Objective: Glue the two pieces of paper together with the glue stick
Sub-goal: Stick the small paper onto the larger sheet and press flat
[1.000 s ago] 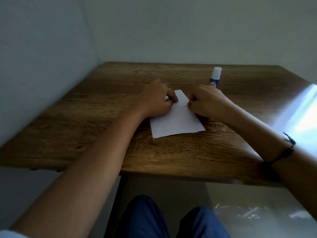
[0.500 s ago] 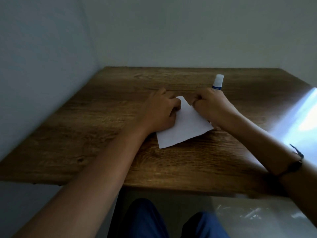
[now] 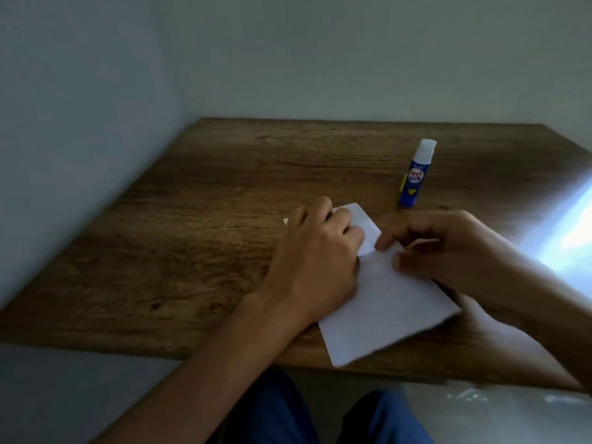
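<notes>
Two white sheets of paper lie near the front middle of the wooden table (image 3: 205,238). The far sheet (image 3: 363,224) shows only as a corner; my left hand (image 3: 317,254) presses down on it with curled fingers. The near sheet (image 3: 384,312) is larger, sits askew, and reaches the table's front edge. My right hand (image 3: 448,251) pinches its far right corner between thumb and fingers. A blue glue stick (image 3: 415,177) with a white cap is on the table beyond my right hand, touched by neither hand.
Walls close the table in at the left and the back. The front edge runs just below the near sheet, with my knees in blue trousers (image 3: 282,411) under it. Bright glare (image 3: 563,232) covers the table's right side.
The single stack has split: my right hand has drawn the top sheet toward me and to the right, while my left hand stays on the sheet underneath. The glue stick is now fully uncovered.
</notes>
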`<state>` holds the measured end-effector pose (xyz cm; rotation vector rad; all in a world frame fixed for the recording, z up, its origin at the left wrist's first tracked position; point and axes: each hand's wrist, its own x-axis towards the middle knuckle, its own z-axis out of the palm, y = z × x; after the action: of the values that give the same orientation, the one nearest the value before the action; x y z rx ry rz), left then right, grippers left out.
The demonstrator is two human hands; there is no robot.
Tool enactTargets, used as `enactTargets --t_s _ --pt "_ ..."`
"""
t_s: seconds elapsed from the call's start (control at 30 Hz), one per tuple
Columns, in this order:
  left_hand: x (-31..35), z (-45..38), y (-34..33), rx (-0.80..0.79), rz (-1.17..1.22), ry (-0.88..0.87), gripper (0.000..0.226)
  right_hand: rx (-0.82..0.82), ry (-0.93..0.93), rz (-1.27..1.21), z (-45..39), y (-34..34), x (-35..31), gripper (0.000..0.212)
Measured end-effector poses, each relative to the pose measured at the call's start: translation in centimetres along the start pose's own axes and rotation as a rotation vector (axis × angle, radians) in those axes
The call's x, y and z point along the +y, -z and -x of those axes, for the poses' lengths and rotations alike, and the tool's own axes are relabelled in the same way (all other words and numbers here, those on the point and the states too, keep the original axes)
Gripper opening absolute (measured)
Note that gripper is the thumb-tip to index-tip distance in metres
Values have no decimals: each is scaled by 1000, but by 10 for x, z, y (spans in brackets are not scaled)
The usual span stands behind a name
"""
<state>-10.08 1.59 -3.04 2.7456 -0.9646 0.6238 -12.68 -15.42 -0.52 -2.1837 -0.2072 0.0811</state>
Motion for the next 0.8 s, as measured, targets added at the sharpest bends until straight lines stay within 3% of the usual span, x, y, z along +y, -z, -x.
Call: enactTargets --t_s 0.17,0.27,0.3,0.37,0.43,0.53,0.63,0.8 --pt "23 16 11 -43 142 85 30 42 16 101 20 23 11 36" --pt "27 21 14 -1 327 176 28 91 56 61 25 50 19 14" --pt "28 21 16 30 393 202 27 73 60 52 25 60 21 16" --pt "25 22 20 104 512 273 26 45 55 55 21 74 25 48" --pt "16 22 24 168 584 356 28 104 57 -49 14 78 34 56" --pt "-1 30 26 200 557 493 36 167 190 -104 2 58 34 42" --pt "-13 38 25 182 544 623 37 171 186 -201 -5 33 27 10" --pt "-20 47 28 88 518 615 33 230 183 -162 -22 4 17 31"
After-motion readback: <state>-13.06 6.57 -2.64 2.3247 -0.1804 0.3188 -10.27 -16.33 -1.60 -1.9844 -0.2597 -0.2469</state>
